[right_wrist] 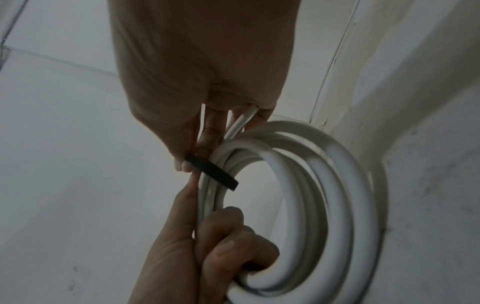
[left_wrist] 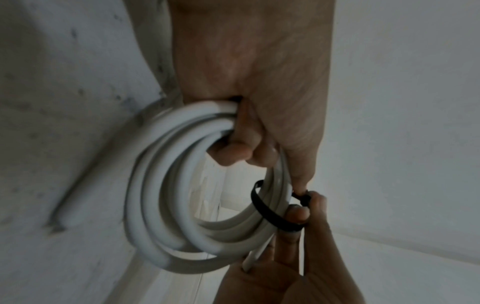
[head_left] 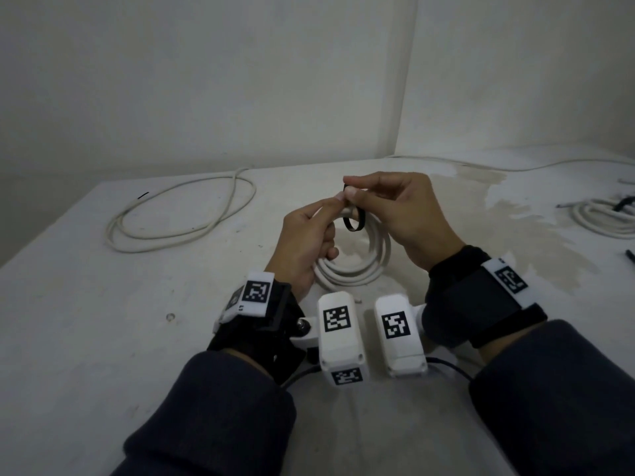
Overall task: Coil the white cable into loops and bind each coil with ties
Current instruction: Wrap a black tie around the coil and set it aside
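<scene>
A white cable coil point(head_left: 357, 266) of several loops hangs just above the table point(head_left: 103, 321), gripped by my left hand point(head_left: 330, 207) with its lower fingers curled through the loops. A black tie point(head_left: 354, 224) circles the top of the coil as a loose ring. My right hand point(head_left: 354, 187) pinches the tie's upper end between thumb and forefinger, and the left forefinger touches that spot. In the left wrist view the tie point(left_wrist: 272, 216) wraps the coil point(left_wrist: 155, 185). In the right wrist view the tie point(right_wrist: 213, 170) crosses the coil point(right_wrist: 298, 185) below my pinching fingers point(right_wrist: 187, 164).
A loose white cable point(head_left: 178, 214) lies in wide loops at the back left. Another coiled cable point(head_left: 604, 218) with a black tie sits at the right edge, with a spare black tie point(head_left: 630, 255) near it. A thin cable point(head_left: 515, 166) runs along the far wall.
</scene>
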Motion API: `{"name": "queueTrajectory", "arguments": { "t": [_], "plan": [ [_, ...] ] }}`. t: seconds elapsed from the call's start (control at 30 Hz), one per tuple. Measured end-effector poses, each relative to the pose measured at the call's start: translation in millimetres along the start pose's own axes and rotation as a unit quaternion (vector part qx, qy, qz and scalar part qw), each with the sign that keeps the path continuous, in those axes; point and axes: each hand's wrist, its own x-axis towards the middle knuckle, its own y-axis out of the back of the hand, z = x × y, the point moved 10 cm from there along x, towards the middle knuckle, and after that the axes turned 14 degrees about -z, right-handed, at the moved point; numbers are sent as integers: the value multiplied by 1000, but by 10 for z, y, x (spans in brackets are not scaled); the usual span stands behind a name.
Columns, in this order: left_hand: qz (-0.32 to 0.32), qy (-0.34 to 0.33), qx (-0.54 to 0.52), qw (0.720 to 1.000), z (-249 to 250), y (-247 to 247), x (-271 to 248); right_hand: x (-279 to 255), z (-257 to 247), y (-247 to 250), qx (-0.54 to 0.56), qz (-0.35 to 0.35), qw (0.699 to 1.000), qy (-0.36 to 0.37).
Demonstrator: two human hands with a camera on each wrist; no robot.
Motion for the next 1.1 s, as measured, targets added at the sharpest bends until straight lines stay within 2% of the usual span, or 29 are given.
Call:
{"name": "queueTrajectory", "arguments": {
  "t": [0.1,0.17,0.33,0.4,0.73,0.87,1.0,1.1],
  "plan": [
    [-1,0,5,1000,0,1,4,-1,-3,32,22,24,999,7],
    [3,0,3,1000,-7,15,7,0,4,18,14,16,1000,7],
    [16,9,-26,999,-48,52,0,10,57,-85,-8,-98,995,-34],
    [13,13,-28,999,-50,42,7,8,60,-83,-21,-122,992,-35],
    [-5,19,-34,999,-63,-6,10,6,-50,-12,-75,-61,995,28],
    [-2,19,-41,999,-68,2,18,-8,-69,-49,-71,-56,996,27],
    [1,23,-42,999,-70,15,6,0,-62,18,-131,-44,990,1],
    [-11,24,-36,999,-56,-19,6,13,50,66,-33,-36,998,-33]
  ]
}}
